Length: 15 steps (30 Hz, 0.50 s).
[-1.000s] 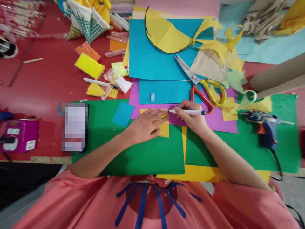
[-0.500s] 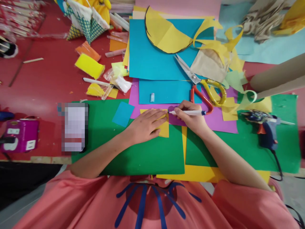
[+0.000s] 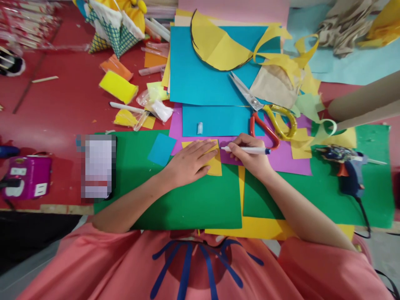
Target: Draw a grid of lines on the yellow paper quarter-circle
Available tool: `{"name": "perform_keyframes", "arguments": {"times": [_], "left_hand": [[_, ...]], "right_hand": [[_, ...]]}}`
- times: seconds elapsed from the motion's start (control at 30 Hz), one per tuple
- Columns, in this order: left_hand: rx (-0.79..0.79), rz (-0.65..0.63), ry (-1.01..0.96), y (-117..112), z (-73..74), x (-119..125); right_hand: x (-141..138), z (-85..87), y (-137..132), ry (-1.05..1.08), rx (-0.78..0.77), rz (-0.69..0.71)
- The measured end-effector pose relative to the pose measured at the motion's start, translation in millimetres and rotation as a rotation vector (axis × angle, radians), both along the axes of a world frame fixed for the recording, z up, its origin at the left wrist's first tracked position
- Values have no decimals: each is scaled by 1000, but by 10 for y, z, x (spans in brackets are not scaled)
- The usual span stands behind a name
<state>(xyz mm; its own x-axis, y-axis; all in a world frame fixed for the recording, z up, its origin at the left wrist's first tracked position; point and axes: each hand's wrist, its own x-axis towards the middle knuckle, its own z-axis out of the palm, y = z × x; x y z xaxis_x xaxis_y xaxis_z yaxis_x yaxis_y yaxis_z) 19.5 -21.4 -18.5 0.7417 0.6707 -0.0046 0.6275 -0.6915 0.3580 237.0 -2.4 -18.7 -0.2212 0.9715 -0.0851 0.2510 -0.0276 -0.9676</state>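
My left hand [image 3: 189, 163] lies flat with fingers stretched over a small yellow paper square [image 3: 215, 166], covering much of it. The square rests partly on the green sheet [image 3: 187, 208] and partly on the purple sheet [image 3: 290, 160]. A white marker [image 3: 250, 150] with a blue end is pinched in my right hand [image 3: 251, 157]. Its tip points left, close to the square's right edge; whether it touches the paper I cannot tell. Beyond my right hand lie scissors [image 3: 256, 104] with one red and one yellow handle, blades apart.
A clear cap [image 3: 200, 127] lies on blue paper [image 3: 218, 114]. The phone [image 3: 98, 166] is at left, a glue gun [image 3: 351, 168] at right. A yellow paper piece [image 3: 218, 46], cut strips [image 3: 278, 33] and a cardboard tube [image 3: 365, 98] are farther back.
The yellow square has shifted slightly away from me and turned a little under my left hand. The marker tip has moved slightly down.
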Motion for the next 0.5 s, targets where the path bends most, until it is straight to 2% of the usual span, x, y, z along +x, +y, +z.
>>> {"name": "perform_keyframes", "arguments": {"times": [0.5], "left_hand": [[-7,-8,-11,7,-17,-9]], "right_hand": [[-12,-5,24,-58,32,39]]}}
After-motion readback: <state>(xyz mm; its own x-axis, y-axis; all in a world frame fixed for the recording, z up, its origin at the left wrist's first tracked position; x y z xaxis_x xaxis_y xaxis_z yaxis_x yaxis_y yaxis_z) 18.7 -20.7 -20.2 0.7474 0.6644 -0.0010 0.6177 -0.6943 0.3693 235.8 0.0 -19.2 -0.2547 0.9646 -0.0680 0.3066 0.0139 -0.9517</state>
